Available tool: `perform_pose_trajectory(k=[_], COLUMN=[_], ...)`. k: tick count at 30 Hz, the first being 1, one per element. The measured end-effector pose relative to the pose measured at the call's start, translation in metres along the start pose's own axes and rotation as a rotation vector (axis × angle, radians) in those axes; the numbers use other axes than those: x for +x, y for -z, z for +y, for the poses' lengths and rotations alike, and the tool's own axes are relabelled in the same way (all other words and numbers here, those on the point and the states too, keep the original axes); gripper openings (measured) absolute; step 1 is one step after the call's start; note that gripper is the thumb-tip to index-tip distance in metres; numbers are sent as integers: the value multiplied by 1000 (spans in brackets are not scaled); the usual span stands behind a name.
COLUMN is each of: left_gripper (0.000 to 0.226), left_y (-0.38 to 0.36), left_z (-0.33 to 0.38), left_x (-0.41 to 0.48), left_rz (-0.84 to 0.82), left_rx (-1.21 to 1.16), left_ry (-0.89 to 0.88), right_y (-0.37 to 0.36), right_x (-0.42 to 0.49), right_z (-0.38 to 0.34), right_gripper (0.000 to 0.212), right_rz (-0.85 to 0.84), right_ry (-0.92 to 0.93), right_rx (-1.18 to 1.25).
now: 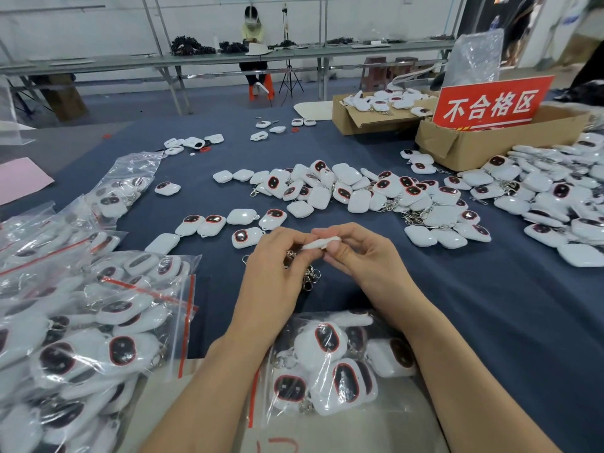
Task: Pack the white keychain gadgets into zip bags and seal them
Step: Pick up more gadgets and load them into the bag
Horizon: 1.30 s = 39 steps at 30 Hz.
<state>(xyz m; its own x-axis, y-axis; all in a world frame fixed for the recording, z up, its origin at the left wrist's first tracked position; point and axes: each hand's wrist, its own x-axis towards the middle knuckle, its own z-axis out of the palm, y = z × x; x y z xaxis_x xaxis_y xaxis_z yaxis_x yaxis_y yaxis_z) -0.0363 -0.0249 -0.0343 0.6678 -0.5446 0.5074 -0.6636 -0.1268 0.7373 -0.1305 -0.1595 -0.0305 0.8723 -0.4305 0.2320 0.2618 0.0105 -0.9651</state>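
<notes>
Fingertips [302, 239] of both hands meet on one white gadget [322, 242], held edge-on above the cloth [490, 322]. Left hand [277, 266]: fingers curled, pinching the gadget's left end. Right hand [359, 253]: thumb and forefingers pinching the right end. Metal clips [309, 276] hang in a bunch just under the left fingers; whether that hand also holds them cannot be told.

Below the forearms lies a zip bag [265, 416] holding several gadgets, red seal strip along its left edge. To the left, a heap of filled bags [157, 289]. Beyond the hands, loose gadgets [343, 191] are scattered across the cloth, some face up with dark red-rimmed windows, some face down. A thicker pile [555, 197] sits at right, beside a cardboard box [474, 148] bearing a red sign [493, 103].
</notes>
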Motion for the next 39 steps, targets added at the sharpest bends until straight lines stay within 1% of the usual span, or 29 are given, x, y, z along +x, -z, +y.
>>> perform_pose_trajectory(k=[7,10,11,13,15,16,18,21,23,27,37,39], left_gripper=[7,9,13,31,44,44,35,26,25,24,24,25], left_y=[1,1,1,2,5,6,7,5,5,5,6,7], left_z=[2,5,5,5,3,2,2,3,4,5,2,1], left_x=[1,0,0,-1,1,2,2,3,4,4,5,6], left_rz=[6,-53,-90,-160,-184,-178,-149,-98,-67,-54,-50,-24], left_rx=[-50,-133,-160,-203,-234,-248,-263,-288,-275,-287,-337,-352], left_ry=[40,110,143,204,245,267,282,271,277,276,280,294], right_y=[0,0,0,1,2,3,3,2,0,0,0,1], right_x=[1,1,1,1,2,2,2,2,2,2,3,4], right_z=[1,0,0,1,2,3,3,2,2,0,1,1], right_gripper=[14,19,19,22,30,32,33,34,31,34,37,35], right_rz=[5,-11,-26,-69,-110,-126,-141,-70,-31,7,-15,-53], right_ry=[9,14,6,-23,-48,-56,-68,-97,-99,-90,-70,-65], right_rx=[13,70,98,133,137,134,123,66,19,-30,-23,34])
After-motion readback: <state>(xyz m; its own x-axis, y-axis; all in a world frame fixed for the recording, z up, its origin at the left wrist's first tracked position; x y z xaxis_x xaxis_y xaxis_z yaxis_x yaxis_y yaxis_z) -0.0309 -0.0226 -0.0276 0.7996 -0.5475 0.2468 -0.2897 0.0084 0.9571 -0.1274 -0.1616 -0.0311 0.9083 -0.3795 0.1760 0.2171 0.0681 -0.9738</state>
